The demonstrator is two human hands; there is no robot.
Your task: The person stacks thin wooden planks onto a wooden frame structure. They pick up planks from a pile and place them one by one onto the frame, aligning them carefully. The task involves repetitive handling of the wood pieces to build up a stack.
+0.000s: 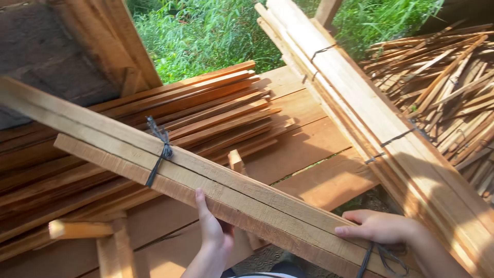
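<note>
Head view, outdoors, strong sun.

Held item: one bundle of sawn wooden slats (221, 190), lying diagonally from upper left to lower right across the frame. At least three slat edges show on its top face; the full count is hidden, since only the top and near side are visible. Its left end runs into shadow and its lower right end is cut off by the frame edge.

Two dark cord ties show on this bundle: one knotted tie (163, 149) left of centre, and a second tie (378, 257) near the right hand, partly cut off at the bottom.

Left hand (213, 231): under the bundle's near edge, thumb pressed up against the side, fingers hidden beneath the wood. Appears to be gripping from below.

Right hand (378, 226): laid palm down on top of the bundle, fingers curled over the upper face, holding it. Wrist and forearm run out of frame.

Surroundings: a stack of reddish slats (206, 110) lies behind on a plank platform (319, 149); count not readable. A second, paler tied bundle (360, 103) slants at right with two metal-looking ties visible. A loose heap of thin strips (453, 87) is at far right, too tangled to count. Green vegetation (206, 31) beyond. One short wooden offcut (77, 229) sits lower left.
</note>
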